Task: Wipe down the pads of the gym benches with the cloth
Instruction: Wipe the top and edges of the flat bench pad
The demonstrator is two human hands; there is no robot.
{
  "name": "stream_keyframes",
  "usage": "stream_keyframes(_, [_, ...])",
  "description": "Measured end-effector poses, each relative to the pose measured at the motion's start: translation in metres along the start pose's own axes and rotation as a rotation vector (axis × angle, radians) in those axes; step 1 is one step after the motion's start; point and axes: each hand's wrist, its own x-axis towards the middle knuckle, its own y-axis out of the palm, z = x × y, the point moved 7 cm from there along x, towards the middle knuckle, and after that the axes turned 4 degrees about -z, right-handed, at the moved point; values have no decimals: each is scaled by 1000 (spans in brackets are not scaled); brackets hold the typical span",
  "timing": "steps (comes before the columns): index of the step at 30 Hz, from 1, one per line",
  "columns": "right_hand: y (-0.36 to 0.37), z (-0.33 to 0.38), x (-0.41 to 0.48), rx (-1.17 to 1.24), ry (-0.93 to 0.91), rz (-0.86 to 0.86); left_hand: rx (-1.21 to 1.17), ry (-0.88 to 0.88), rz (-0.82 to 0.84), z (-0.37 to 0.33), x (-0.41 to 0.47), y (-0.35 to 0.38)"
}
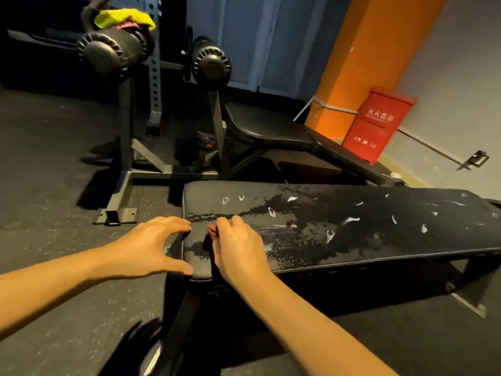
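The left hand (151, 245) was spread across the near end of the bench pad (352, 229), thumb and fingers set against its edges. A reddish cloth (212, 229), mostly hidden, was pinched in the curled right hand (238, 245) on the pad. White flecks (349, 220) and wet patches were seen further along. With so little cloth exposed, they could be smeared or missed.

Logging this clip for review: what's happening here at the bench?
A person is at the near end of the flat bench pad. The right hand rests on the pad, fingers curled round a small reddish cloth. The left hand spans the pad's end, fingers spread. Wet patches and white blobs dot the pad, so wiping looks barely begun. A yellow cloth lies on a roller behind.
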Motion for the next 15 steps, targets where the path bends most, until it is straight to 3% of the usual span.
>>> stream_keyframes(3, [-21,-67,-9,-65,20,23,-35,-1,-92,1,-5,5])
stream_keyframes(6, [-58,-186,-3,-221,288,28,-52,-7,-116,-9,-5,13])
stream_keyframes(8, [-69,-220,11,-255,409,9,-35,-40,-114,-12,-4,17])
stream_keyframes(12, [-17,-119,47,-66,219,26,21,-88,-93,-15,-4,18])
stream_keyframes(15, [4,-23,15,66,-108,66,38,-144,-77,-16,-6,18])
